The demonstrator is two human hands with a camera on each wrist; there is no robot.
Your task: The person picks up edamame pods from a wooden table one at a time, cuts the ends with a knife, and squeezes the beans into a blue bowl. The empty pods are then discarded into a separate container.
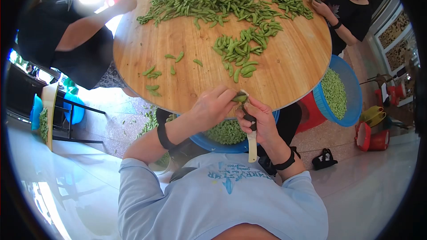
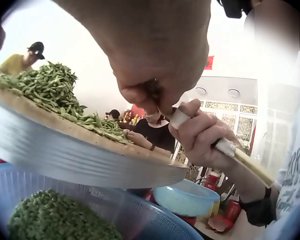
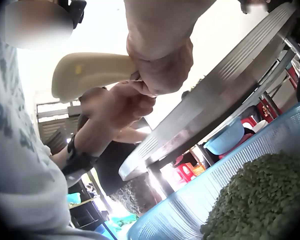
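Our left fingers [image 1: 226,94] pinch a green pod [image 1: 240,98]; our right fingers [image 1: 244,123] grip a cream-handled tool [image 1: 252,147]. We hold both near the tabletop [image 1: 289,62], above a blue basket [image 1: 213,148].

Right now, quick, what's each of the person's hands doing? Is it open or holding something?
Left hand: closed, pinching a green pod.
Right hand: closed, gripping a pale-handled tool.

From my end I see lt-blue tee [image 1: 222,204], short sleeves [image 1: 140,189] to approx. elbow; chest print [image 1: 229,183] darker blue, lettering + tail-like motif; L-wrist strap [image 1: 163,136] & R-wrist strap [image 1: 286,162] both blk.
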